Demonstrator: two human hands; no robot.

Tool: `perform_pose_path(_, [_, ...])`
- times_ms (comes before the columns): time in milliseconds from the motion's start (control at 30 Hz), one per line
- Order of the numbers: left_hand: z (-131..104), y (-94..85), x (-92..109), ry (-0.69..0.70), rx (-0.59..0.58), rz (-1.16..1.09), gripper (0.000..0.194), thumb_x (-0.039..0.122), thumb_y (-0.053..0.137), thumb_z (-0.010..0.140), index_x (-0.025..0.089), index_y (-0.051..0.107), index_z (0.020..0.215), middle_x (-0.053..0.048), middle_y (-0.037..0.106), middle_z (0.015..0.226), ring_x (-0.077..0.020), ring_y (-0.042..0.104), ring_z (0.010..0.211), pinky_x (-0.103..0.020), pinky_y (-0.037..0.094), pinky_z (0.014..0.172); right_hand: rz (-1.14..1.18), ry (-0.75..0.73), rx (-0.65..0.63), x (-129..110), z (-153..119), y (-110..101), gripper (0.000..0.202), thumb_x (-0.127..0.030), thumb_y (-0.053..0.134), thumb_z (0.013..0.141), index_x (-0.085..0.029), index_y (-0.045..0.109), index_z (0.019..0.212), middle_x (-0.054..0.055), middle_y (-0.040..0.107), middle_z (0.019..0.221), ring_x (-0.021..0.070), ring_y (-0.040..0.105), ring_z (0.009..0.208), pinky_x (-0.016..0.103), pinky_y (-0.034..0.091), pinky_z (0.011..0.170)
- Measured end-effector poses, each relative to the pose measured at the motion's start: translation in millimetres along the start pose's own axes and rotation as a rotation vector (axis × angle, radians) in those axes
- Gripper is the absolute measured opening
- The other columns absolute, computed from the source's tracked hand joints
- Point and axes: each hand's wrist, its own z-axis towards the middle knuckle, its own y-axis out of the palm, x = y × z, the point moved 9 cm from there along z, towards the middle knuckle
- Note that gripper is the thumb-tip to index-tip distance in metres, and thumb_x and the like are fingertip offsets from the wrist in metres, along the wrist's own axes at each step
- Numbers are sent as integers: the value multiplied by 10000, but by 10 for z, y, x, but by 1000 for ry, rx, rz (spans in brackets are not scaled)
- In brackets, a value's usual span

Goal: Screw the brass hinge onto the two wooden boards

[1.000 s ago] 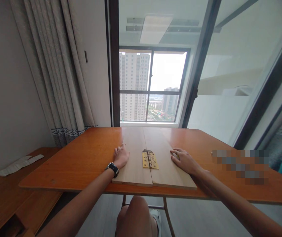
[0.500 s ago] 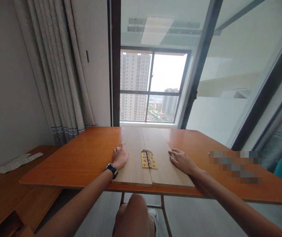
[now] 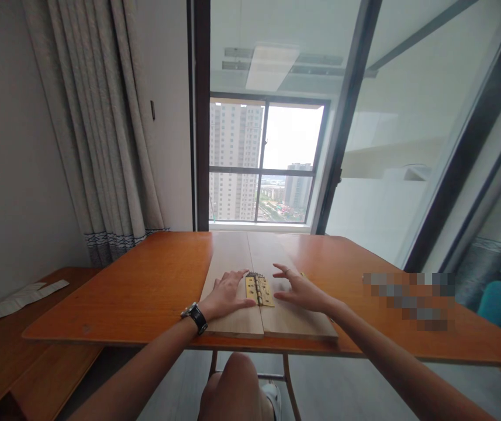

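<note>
Two pale wooden boards (image 3: 241, 326) lie side by side on the orange table, a thin seam between them. A brass hinge (image 3: 259, 291) lies across the seam, with several small dark screws (image 3: 255, 274) at its far edge. My left hand (image 3: 228, 295), a watch on its wrist, is spread over the left board, thumb and fingertips close to the hinge's left side. Over the right board, my right hand (image 3: 298, 289) has its fingers apart, just right of the hinge. A small yellow piece (image 3: 303, 274) shows partly behind the right hand. Neither hand holds anything.
The orange table (image 3: 123, 292) has a blurred, pixelated patch (image 3: 412, 298) at its right. Pale strips (image 3: 22, 299) lie on a lower wooden surface at the left. A curtain (image 3: 96, 128) and glass doors stand beyond the table. My knee (image 3: 239, 386) is below its front edge.
Both hands have moved inward from the boards' outer edges to either side of the hinge, with fingers spread. The view has shifted slightly.
</note>
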Motion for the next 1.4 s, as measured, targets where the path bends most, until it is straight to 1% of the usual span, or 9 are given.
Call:
perform_pose_path(100, [-7, 25, 65, 6, -45, 18, 878, 540, 711, 728, 244, 346, 1470, -132, 485, 1440, -355, 405, 1331, -542, 310, 1082, 54, 33, -85, -144, -4, 131, 1100, -402, 804, 624, -137, 238, 1529, 189, 551, 1398, 331, 521, 1279, 464, 352, 1098])
perform_pose_path(200, [28, 6, 65, -14, -51, 1, 851, 485, 735, 718, 230, 389, 1453, -139, 518, 1412, -367, 415, 1328, -532, 327, 1072, 46, 21, -100, -190, 22, 204, 1189, -432, 838, 565, -136, 223, 1538, 181, 531, 1413, 355, 466, 1318, 475, 311, 1120])
perform_pose_path(333, [88, -15, 65, -9, -45, -41, 848, 445, 782, 671, 239, 449, 1423, -132, 541, 1393, -373, 426, 1317, -517, 331, 1076, 49, 9, -98, -156, 91, 240, 1185, -447, 842, 558, -158, 237, 1535, 148, 554, 1377, 361, 455, 1306, 483, 307, 1113])
perform_pose_path(633, [189, 7, 24, 25, -47, -78, 913, 477, 816, 599, 207, 483, 1406, -148, 545, 1373, -376, 438, 1307, -489, 364, 1076, -11, 85, -149, -138, 264, 200, 1102, -426, 907, 428, -216, 445, 1406, 111, 581, 1279, 358, 455, 1291, 466, 333, 1096])
perform_pose_path(733, [259, 17, 37, 64, -64, -105, 915, 458, 857, 520, 158, 555, 1331, -152, 606, 1256, -358, 502, 1236, -428, 395, 1066, -10, 95, -170, -146, 307, 214, 1218, -404, 929, 367, -211, 394, 1444, 107, 595, 1237, 358, 470, 1270, 460, 342, 1084])
perform_pose_path(900, [350, 18, -10, -34, -115, -17, 857, 506, 877, 425, 155, 659, 1176, -139, 645, 1124, -372, 571, 1132, -401, 462, 974, -59, 81, -220, -168, 352, 261, 1414, -390, 937, 350, -193, 200, 1542, 124, 579, 1215, 373, 482, 1235, 477, 338, 1066])
perform_pose_path(1067, [367, 25, -12, -56, -125, -27, 928, 497, 890, 395, 195, 626, 1231, -126, 647, 1165, -364, 568, 1141, -399, 452, 981, -104, 64, -249, -190, 365, 288, 1459, -407, 934, 356, -220, 132, 1561, 147, 520, 1261, 396, 445, 1263, 510, 300, 1082])
perform_pose_path(1267, [319, 39, -46, -30, -84, -155, 990, 443, 885, 456, 196, 529, 1345, -106, 664, 1136, -336, 588, 1118, -375, 460, 946, 38, 12, -147, -268, 297, 238, 1494, -331, 944, 363, -216, 71, 1570, 167, 416, 1300, 372, 470, 1236, 501, 351, 1064])
perform_pose_path(1400, [263, 10, -58, -39, -41, -318, 695, 430, 704, 736, 124, 508, 1328, -85, 689, 954, -256, 649, 939, -345, 476, 860, 153, -57, -38, -402, 146, 171, 1379, -188, 902, 449, -302, 96, 1563, 122, 375, 1297, 245, 579, 983, 441, 488, 933])
